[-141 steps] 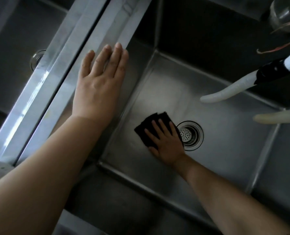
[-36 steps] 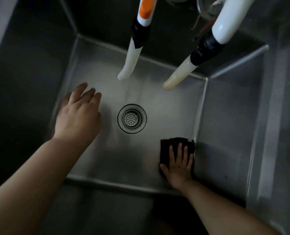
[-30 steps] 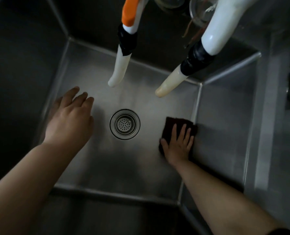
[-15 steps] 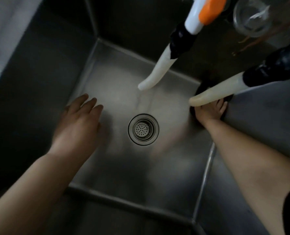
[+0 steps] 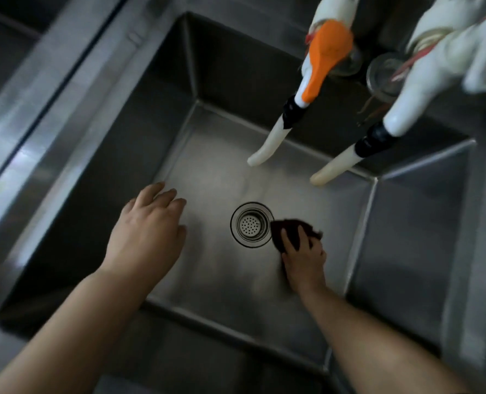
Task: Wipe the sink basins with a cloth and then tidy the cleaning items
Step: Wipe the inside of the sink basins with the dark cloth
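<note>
- Your right hand (image 5: 303,258) is down on the floor of the sink basin (image 5: 207,172), fingers curled over the dark cloth (image 5: 286,227) and pressing it against the steel; the hand is motion-blurred, so how tightly the fingers bunch the fabric is hard to say.
- The cloth sits just right of the round drain strainer (image 5: 251,224), its left edge touching or nearly touching the strainer's rim.
- Your left hand (image 5: 148,231) is inside the basin on the left, palm down, fingers relaxed and slightly spread, holding nothing; whether it rests on the steel or hangs just above it cannot be told.
- The drain lies between your two hands, near the middle of the basin floor.
- Above the far side of the basin two white spouts point down: the left spout (image 5: 267,149) carries an orange lever (image 5: 325,55), and the right spout (image 5: 332,167) comes off a white tap body with a black collar.
- A clear glass jar (image 5: 384,78) stands behind the taps on the back ledge.
- A steel divider rim (image 5: 51,89) runs along the basin's left side.
</note>
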The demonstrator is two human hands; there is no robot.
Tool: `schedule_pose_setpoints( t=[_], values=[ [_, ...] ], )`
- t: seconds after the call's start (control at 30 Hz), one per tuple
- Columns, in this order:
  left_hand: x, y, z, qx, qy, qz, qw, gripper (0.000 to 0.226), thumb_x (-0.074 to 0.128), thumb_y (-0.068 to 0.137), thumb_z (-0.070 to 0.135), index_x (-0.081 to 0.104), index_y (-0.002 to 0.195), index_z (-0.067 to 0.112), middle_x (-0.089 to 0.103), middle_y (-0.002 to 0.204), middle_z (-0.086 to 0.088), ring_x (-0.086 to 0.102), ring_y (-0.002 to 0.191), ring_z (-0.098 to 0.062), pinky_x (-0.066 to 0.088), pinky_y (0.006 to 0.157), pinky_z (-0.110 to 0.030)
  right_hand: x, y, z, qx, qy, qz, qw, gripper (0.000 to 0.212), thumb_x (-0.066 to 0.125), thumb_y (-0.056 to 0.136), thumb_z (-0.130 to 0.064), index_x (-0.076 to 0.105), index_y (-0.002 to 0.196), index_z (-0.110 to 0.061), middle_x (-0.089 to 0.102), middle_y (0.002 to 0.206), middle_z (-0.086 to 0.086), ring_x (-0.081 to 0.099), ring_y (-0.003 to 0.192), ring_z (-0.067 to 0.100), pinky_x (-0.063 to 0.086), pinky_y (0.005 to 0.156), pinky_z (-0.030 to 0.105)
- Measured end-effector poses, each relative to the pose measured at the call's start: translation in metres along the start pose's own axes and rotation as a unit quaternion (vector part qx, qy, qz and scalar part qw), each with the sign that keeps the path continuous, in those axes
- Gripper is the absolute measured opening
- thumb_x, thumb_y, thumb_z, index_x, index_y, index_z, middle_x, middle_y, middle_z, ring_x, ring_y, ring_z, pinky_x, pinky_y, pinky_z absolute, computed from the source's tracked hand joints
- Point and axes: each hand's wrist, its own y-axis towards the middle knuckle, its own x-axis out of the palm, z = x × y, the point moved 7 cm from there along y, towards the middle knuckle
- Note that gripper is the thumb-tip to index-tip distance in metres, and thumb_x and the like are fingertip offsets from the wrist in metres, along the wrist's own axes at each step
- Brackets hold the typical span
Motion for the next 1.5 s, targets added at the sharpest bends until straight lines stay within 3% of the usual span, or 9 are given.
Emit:
schedule_pose_setpoints(
  t=[0.1, 0.2, 0.33, 0.53, 0.8, 0.93, 1.1, 1.27, 1.5],
  values=[
    [-0.019, -0.021, 0.003, 0.007, -0.006, 0.010, 1.000, 0.047, 0.057, 0.087, 0.033, 0.052, 0.132, 0.022, 0.045, 0.144, 0.003, 0.020, 0.142, -0.018, 0.030, 0.108, -0.040, 0.002, -0.029, -0.006, 0.012, 0.088, -0.066, 0.994, 0.052, 0.035, 0.098, -0.014, 0.030, 0.146, -0.031, 0.030, 0.146, 0.012, 0.035, 0.126, 0.034, 0.030, 0.101, 0.028],
    [-0.031, -0.044, 0.005, 0.010, -0.002, 0.000, 1.000, 0.048, 0.055, 0.088, 0.036, 0.050, 0.135, 0.025, 0.044, 0.145, 0.005, 0.020, 0.143, -0.017, 0.028, 0.110, -0.038, -0.019, -0.052, -0.026, -0.014, 0.154, -0.078, 0.985, 0.048, 0.043, 0.094, -0.015, 0.043, 0.140, -0.029, 0.043, 0.133, 0.008, 0.041, 0.122, 0.028, 0.034, 0.099, 0.027],
    [-0.040, -0.071, 0.004, 0.003, -0.010, -0.019, 1.000, 0.051, 0.048, 0.091, 0.044, 0.040, 0.140, 0.033, 0.038, 0.147, 0.011, 0.022, 0.141, -0.012, 0.027, 0.112, -0.033, -0.066, -0.075, -0.060, -0.043, 0.212, -0.021, 0.976, 0.053, 0.053, 0.086, -0.012, 0.049, 0.137, -0.026, 0.051, 0.124, 0.006, 0.048, 0.115, 0.024, 0.041, 0.094, 0.030],
    [-0.054, -0.095, 0.004, 0.031, -0.013, -0.016, 0.999, 0.050, 0.046, 0.091, 0.044, 0.040, 0.140, 0.034, 0.041, 0.145, 0.013, 0.027, 0.138, -0.011, 0.030, 0.109, -0.031, -0.129, -0.105, -0.109, -0.066, 0.269, 0.035, 0.960, 0.048, 0.052, 0.089, -0.021, 0.050, 0.135, -0.031, 0.053, 0.125, -0.006, 0.048, 0.116, 0.013, 0.041, 0.094, 0.027],
    [-0.114, -0.149, -0.018, 0.093, 0.004, 0.061, 0.994, 0.041, 0.050, 0.089, 0.043, 0.051, 0.128, 0.032, 0.051, 0.135, 0.010, 0.037, 0.132, -0.014, 0.035, 0.105, -0.033, -0.206, -0.168, -0.175, -0.078, 0.287, 0.129, 0.946, 0.046, 0.052, 0.088, -0.018, 0.053, 0.133, -0.029, 0.055, 0.125, -0.004, 0.052, 0.112, 0.013, 0.045, 0.092, 0.030],
    [-0.155, -0.194, -0.057, 0.130, -0.005, 0.105, 0.986, 0.040, 0.049, 0.091, 0.039, 0.049, 0.130, 0.029, 0.048, 0.139, 0.007, 0.033, 0.135, -0.016, 0.029, 0.110, -0.035, -0.251, -0.210, -0.225, -0.083, 0.291, 0.206, 0.931, 0.044, 0.056, 0.088, -0.015, 0.055, 0.132, -0.024, 0.059, 0.116, -0.002, 0.055, 0.104, 0.013, 0.039, 0.081, 0.020],
    [-0.215, -0.257, -0.131, 0.154, -0.014, 0.178, 0.972, 0.040, 0.047, 0.092, 0.039, 0.048, 0.131, 0.029, 0.046, 0.142, 0.007, 0.034, 0.136, -0.014, 0.027, 0.111, -0.035, -0.307, -0.269, -0.304, -0.114, 0.319, 0.292, 0.895, 0.043, 0.058, 0.086, -0.015, 0.058, 0.128, -0.024, 0.060, 0.113, -0.004, 0.055, 0.101, 0.009, 0.043, 0.081, 0.021],
    [-0.254, -0.307, -0.212, 0.117, -0.012, 0.233, 0.965, 0.042, 0.046, 0.092, 0.041, 0.048, 0.133, 0.030, 0.047, 0.142, 0.007, 0.039, 0.134, -0.016, 0.030, 0.110, -0.036, -0.350, -0.318, -0.382, -0.159, 0.319, 0.346, 0.868, 0.040, 0.061, 0.086, -0.015, 0.060, 0.126, -0.021, 0.062, 0.111, -0.002, 0.054, 0.098, 0.005, 0.040, 0.081, 0.013],
    [-0.271, -0.333, -0.311, 0.034, -0.007, 0.234, 0.972, 0.046, 0.048, 0.093, 0.042, 0.043, 0.137, 0.032, 0.045, 0.143, 0.010, 0.038, 0.134, -0.015, 0.032, 0.109, -0.035, -0.377, -0.345, -0.475, -0.216, 0.308, 0.358, 0.855, 0.041, 0.063, 0.084, -0.013, 0.061, 0.124, -0.021, 0.063, 0.112, -0.001, 0.056, 0.103, 0.009, 0.039, 0.084, 0.014]
  ],
)
